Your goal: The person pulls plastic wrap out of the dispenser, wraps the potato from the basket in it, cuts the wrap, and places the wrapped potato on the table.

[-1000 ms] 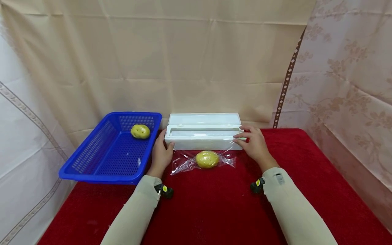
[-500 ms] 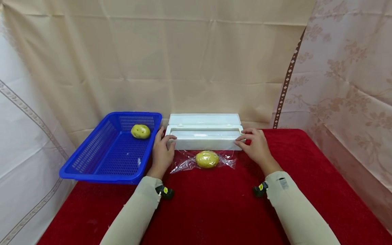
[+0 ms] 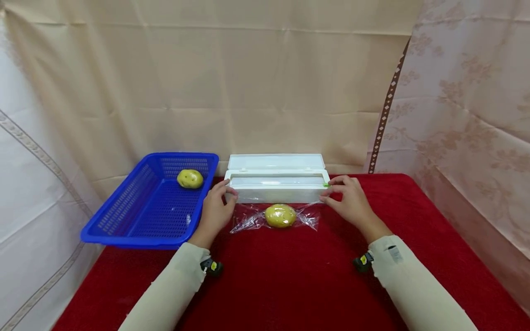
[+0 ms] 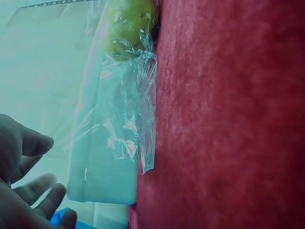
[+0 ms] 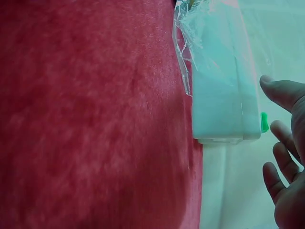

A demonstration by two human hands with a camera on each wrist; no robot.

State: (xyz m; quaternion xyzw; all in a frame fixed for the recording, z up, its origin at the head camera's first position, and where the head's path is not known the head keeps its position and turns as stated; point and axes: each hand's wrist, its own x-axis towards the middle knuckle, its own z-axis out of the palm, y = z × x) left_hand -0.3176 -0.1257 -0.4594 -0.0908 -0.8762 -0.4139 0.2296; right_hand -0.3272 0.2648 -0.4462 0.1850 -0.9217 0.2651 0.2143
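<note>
A potato (image 3: 280,215) wrapped in clear cling film (image 3: 248,222) lies on the red cloth, just in front of a white cling film dispenser box (image 3: 281,194). The box's lid (image 3: 276,161) stands raised at the back. My left hand (image 3: 216,208) is at the box's left front corner, thumb and forefinger tips together, pinching the film's edge. At the right front corner my right hand (image 3: 349,201) pinches the film the same way, near a small green slider (image 3: 326,184). The transparent film between the hands is faint. Both hands also show in the wrist views, the left hand (image 4: 28,176) and the right hand (image 5: 288,148).
On the left stands a blue plastic basket (image 3: 136,240) with a bare potato (image 3: 190,179) and a small clear scrap inside. A beige curtain (image 3: 265,92) hangs close behind the box. Red cloth (image 3: 285,285) covers the table.
Both hands have shifted from the box's ends to its front corners, their thumbs and forefingers closing on the film. The forearms have spread slightly apart. The wrapped potato has stayed in place.
</note>
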